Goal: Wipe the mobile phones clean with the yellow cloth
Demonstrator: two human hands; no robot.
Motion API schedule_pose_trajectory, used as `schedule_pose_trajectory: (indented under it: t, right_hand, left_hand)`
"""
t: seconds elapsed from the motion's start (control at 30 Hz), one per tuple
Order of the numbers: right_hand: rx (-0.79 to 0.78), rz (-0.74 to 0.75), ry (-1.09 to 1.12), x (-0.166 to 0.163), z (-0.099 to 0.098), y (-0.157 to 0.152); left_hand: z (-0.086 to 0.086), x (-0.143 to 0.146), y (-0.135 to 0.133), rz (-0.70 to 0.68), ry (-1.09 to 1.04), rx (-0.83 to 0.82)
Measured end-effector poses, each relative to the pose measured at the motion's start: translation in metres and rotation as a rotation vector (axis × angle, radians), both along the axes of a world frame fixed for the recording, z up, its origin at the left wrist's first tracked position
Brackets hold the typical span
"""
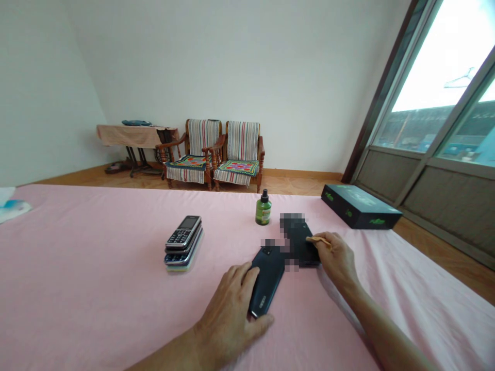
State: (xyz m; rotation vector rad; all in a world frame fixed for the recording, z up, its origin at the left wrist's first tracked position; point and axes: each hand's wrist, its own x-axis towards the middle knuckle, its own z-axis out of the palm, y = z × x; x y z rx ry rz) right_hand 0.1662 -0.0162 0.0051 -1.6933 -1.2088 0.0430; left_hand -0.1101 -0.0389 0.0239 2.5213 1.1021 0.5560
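A dark smartphone [267,278] lies back side up on the pink sheet. My left hand [232,309] grips its left and lower edges, with the fingers along the side and the thumb at the bottom corner. My right hand [338,260] is closed on a small tan piece that looks like a folded cloth [322,241]. This piece is held over the right side of another dark, phone-like object [301,242], partly blurred by blocks of pixels. Left of my hands stands a stack of several phones [184,245], a silver-edged keypad phone on top.
A green spray bottle [263,208] with a black top stands behind the phones. At the right edge of the pink sheet [96,288] rests a black box [359,206]. Two wooden chairs [242,149] and a covered table [131,135] stand by the far wall.
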Motion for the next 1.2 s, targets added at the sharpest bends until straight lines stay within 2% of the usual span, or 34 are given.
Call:
schedule_pose_trajectory:
  t: [0.2, 0.47, 0.67, 0.9, 1.2]
  right_hand:
    - [-0.048, 0.029, -0.218, -0.021, 0.000, -0.001]
    - [-0.172, -0.052, -0.485, -0.045, -0.011, -0.005]
    - [-0.242, -0.080, -0.441, -0.042, -0.013, -0.004]
    - [-0.303, -0.083, -0.375, -0.032, -0.007, -0.005]
    - [-0.231, -0.073, -0.312, -0.027, 0.000, -0.009]
  left_hand:
    - [-0.007, -0.002, 0.001, 0.011, -0.007, 0.002]
    - [-0.009, -0.001, 0.001, 0.025, -0.053, 0.013]
    - [-0.008, 0.002, 0.004, 0.038, -0.124, 0.035]
    - [0.006, 0.001, 0.006, 0.049, -0.099, -0.028]
    - [0.017, 0.002, 0.009, 0.042, -0.023, -0.026]
